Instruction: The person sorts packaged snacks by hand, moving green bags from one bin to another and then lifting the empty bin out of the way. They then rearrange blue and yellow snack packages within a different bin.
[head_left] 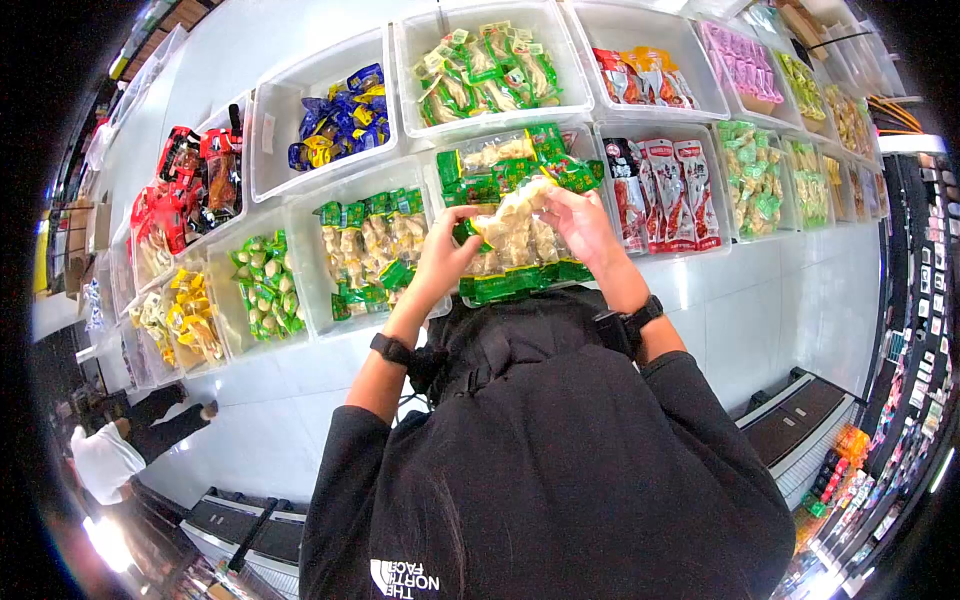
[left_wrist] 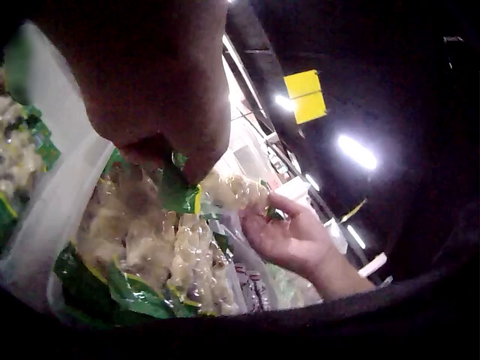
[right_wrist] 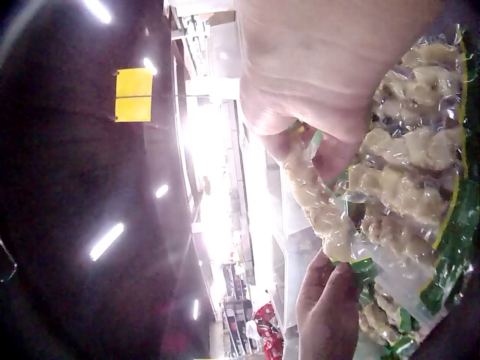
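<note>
Bins [head_left: 412, 165]: L hand [head_left: 447, 250], R hand [head_left: 578, 222] grip 1 pkt [head_left: 510, 215].

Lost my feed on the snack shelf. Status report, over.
Left hand and right hand both gripping one pale, green-edged snack packet. Held above a heap of like packets. Nothing blocking either hand.
</note>
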